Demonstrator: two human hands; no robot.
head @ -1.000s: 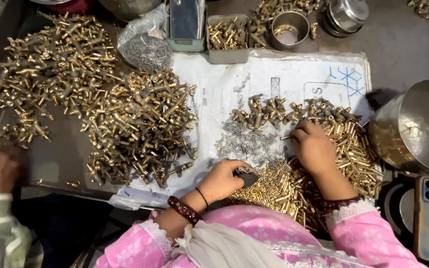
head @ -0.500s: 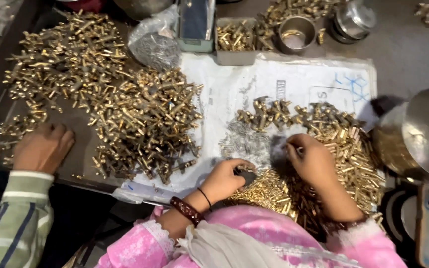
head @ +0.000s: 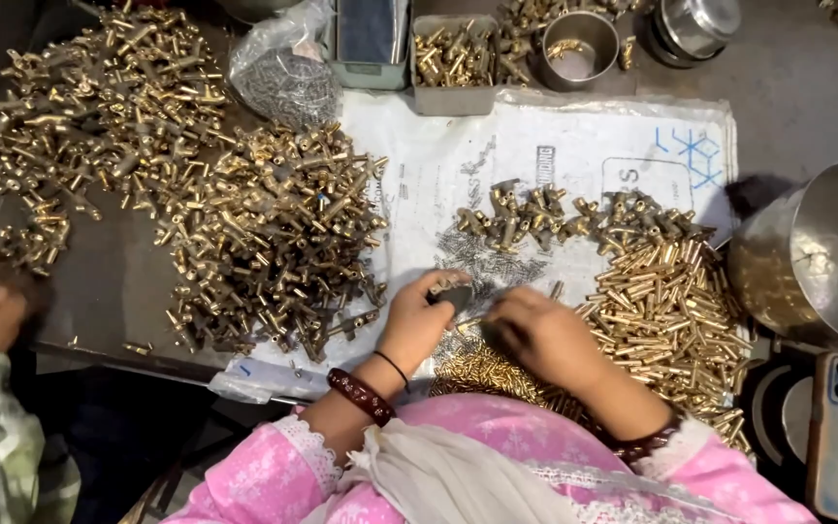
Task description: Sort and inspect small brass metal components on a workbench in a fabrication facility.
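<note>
Over brass pins (head: 497, 374), left hand (head: 421, 325) pinching.

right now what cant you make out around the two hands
- Head view: the piece in the left hand is mostly wrapped by its fingers; its shape is unclear.
- Right hand: blurred, so any grip is unreadable.
- Small grey pins on the white sheet: too small to tell apart.
- Steel bowl: cut by the right edge.

Shot from a single head-worn camera, looking almost straight down from above the wearer's pink sleeves onto a worktable (head: 788, 87). Close range: left hand (head: 424, 320) and right hand (head: 540, 335) low in centre frame, far table edge at top. No second view.
</note>
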